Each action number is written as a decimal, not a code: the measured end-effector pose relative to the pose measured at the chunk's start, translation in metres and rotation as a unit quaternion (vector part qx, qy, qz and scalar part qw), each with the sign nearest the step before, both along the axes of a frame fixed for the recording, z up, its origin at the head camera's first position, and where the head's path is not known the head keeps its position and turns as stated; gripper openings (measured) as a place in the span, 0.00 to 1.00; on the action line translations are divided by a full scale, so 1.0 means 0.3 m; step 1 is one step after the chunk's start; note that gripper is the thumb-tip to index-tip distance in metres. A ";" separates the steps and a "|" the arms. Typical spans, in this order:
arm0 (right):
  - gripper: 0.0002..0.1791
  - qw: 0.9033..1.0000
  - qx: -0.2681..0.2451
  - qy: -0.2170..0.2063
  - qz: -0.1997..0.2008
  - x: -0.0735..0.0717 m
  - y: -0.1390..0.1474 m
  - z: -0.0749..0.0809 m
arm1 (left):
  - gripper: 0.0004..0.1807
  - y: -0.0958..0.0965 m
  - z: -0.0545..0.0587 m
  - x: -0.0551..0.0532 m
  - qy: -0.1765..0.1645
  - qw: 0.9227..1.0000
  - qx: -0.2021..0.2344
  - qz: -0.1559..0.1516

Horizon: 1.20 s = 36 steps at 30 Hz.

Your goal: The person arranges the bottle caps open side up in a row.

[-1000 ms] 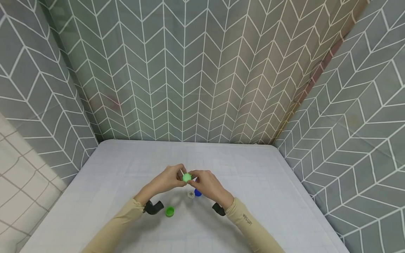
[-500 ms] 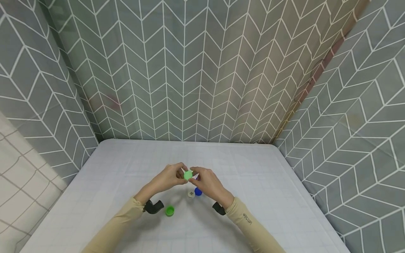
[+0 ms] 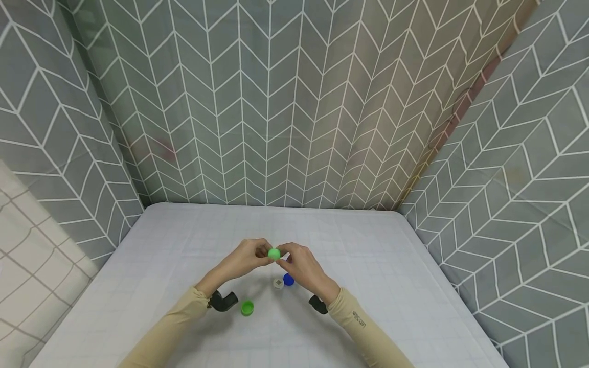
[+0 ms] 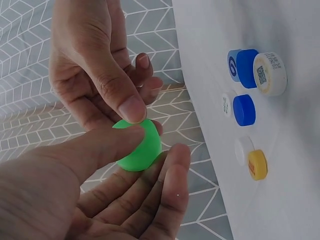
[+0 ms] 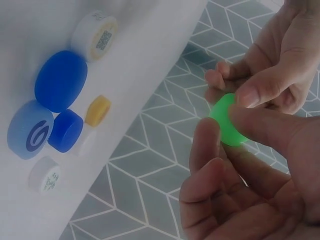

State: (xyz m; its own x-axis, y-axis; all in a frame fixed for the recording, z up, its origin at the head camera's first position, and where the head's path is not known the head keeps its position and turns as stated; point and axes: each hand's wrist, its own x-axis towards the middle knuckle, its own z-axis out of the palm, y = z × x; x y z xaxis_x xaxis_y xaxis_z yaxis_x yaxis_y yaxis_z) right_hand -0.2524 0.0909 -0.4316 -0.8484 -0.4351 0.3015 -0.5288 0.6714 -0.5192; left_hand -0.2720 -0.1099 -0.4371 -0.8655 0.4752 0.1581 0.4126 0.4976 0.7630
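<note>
Head view first: what are the two hands doing?

Both are grasping. The left hand [image 3: 244, 258] is pinching a light green round piece [image 3: 274, 254] from one side, and the right hand [image 3: 301, 263] is pinching it from the other.

So where is that piece sitting?

It is hanging between the fingertips, held up off the table [image 3: 359, 240]. In the left wrist view, the thumbs [image 4: 135, 136] of both hands are pressing on it.

And what is lying below?

A darker green cap [image 3: 247, 307] is sitting hollow side up near the left wrist. Between the wrists, a white lid [image 3: 278, 283] is lying just beside a blue cap [image 3: 288, 279].

Is the right wrist view showing more?

A yellow cap [image 5: 98, 111], a light blue cap [image 5: 30, 130] with a dark mark and a smaller blue cap [image 5: 66, 130] are standing close together.
</note>
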 end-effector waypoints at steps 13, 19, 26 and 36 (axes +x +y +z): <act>0.13 1.000 -0.018 -0.004 0.006 -0.011 0.004 -0.008 | 0.15 0.001 0.002 -0.003 -0.029 0.999 0.017 0.002; 0.13 1.000 -0.016 0.007 0.010 -0.010 0.005 -0.007 | 0.18 0.000 0.010 -0.005 -0.032 0.999 0.011 0.008; 0.15 1.000 -0.003 -0.001 0.023 0.000 0.002 -0.003 | 0.25 -0.009 0.011 -0.005 -0.036 0.999 -0.008 0.013; 0.18 0.999 0.011 0.002 0.035 0.005 -0.003 -0.008 | 0.22 -0.017 0.004 -0.004 -0.032 0.999 -0.026 -0.002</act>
State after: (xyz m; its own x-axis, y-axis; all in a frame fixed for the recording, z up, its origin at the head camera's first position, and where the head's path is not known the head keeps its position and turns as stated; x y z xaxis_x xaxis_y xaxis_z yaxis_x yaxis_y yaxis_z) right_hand -0.2510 0.0901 -0.4341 -0.8149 -0.4997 0.2938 -0.5763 0.6442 -0.5028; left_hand -0.2731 -0.1149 -0.4359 -0.8711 0.4850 0.0769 0.3652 0.5353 0.7616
